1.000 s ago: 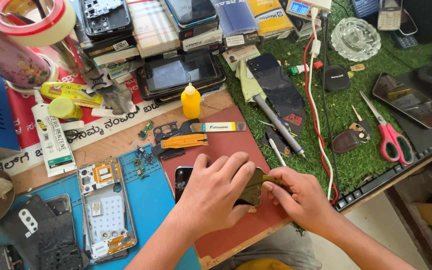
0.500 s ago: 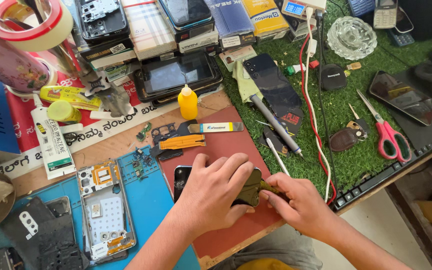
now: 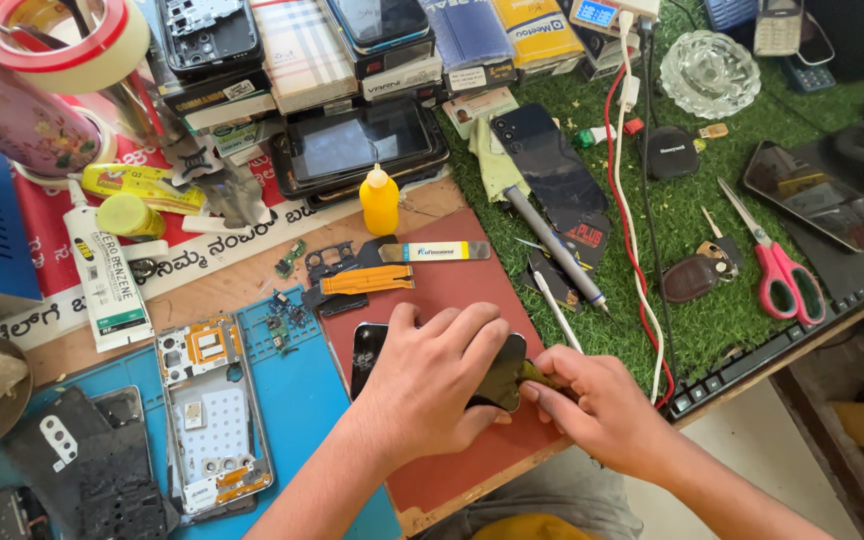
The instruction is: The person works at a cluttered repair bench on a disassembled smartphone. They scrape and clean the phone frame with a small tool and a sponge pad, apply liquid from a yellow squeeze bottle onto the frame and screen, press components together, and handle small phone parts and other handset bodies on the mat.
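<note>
Presently, left hand [image 3: 432,375] lies flat, palm down, over a dark phone [image 3: 367,350] that rests on the red-brown mat [image 3: 462,290] near the front edge of the worktop [image 3: 242,285]. Fingers spread and curled across the phone's body, pressing it in place; only its left end and a dark curved edge on the right show. Right hand [image 3: 597,400] sits just beside, its grip pinched closed on a small olive-green piece [image 3: 535,374] at the phone's right edge, touching it. What the piece is, cannot tell.

On the mat beyond the hands: orange flex strip [image 3: 367,281], flat pry tool [image 3: 437,251], yellow squeeze bottle [image 3: 379,202]. Left of the mat, on the blue mat [image 3: 302,390], an opened phone frame [image 3: 214,412]. Right, on green turf [image 3: 672,240]: red-handled scissors [image 3: 777,265], grey pen tool [image 3: 552,245].
</note>
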